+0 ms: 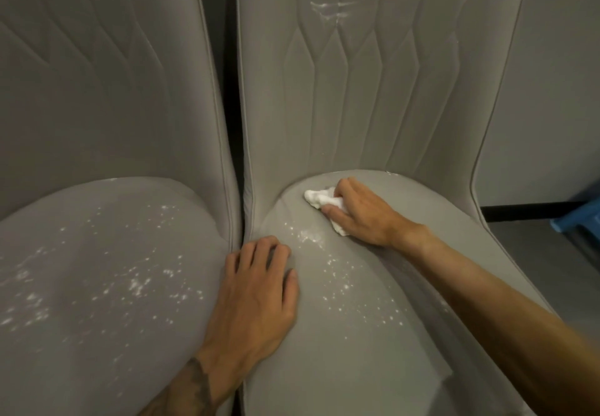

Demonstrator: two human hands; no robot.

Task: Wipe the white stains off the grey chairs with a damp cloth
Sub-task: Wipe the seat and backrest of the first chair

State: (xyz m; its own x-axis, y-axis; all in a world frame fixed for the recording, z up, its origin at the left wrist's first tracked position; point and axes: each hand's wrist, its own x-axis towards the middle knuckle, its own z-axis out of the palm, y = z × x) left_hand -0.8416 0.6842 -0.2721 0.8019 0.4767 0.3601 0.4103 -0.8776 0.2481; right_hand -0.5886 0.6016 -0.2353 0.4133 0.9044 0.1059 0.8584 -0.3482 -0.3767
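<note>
Two grey chairs, left chair [97, 269] and right chair [373, 302], stand side by side, both speckled with white stains [337, 276]. The left hand [256, 289] rests flat, fingers spread, on the right seat's edge; the right hand [360, 211] presses a gripped cloth [319, 198] near the backrest.

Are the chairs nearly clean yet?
Not nearly. Around the white cloth, the right chair's seat looks clean. The right hand grips the cloth there. Left to do: specks down that seat, smears on its backrest, and the left chair's speckled seat.
</note>
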